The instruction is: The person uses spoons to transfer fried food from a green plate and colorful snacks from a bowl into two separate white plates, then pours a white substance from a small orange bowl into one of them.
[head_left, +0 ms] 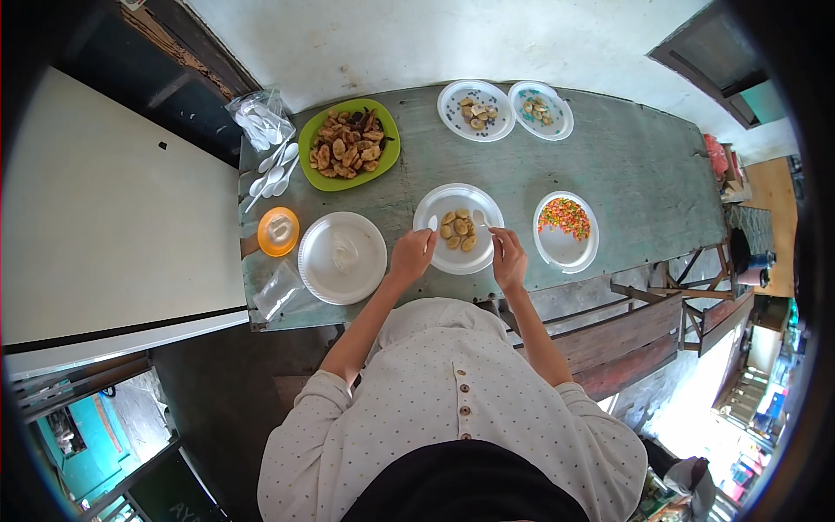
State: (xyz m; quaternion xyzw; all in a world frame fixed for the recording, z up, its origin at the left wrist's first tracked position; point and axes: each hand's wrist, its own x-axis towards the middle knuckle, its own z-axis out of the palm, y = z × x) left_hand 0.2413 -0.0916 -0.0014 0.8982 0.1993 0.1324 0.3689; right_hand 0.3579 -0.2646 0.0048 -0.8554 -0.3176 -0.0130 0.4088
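A white plate point(424, 206) lies in front of me with several browned, rounded food pieces point(457, 230) grouped at its middle. At its left rim, my left hand point(413, 253) is closed on a small white plastic spoon point(433, 223). My right hand point(510, 259) pinches another white plastic spoon point(479, 217) at the plate's right side, its bowl beside the food. Farther right stands a white plate point(565, 253) with small orange, red and green bits point(564, 217). Left of my left hand is a stack of white plates point(365, 261) bearing a crumpled clear plastic piece point(345, 255).
A green plate point(306, 167) heaped with browned food stands at the back left. Beside it lie white spoons point(276, 174) and a bag of spoons point(261, 120). An orange dish point(268, 247) is nearer. Two topped plates point(476, 134) point(541, 131) sit at the back. A wooden bench point(617, 339) is right.
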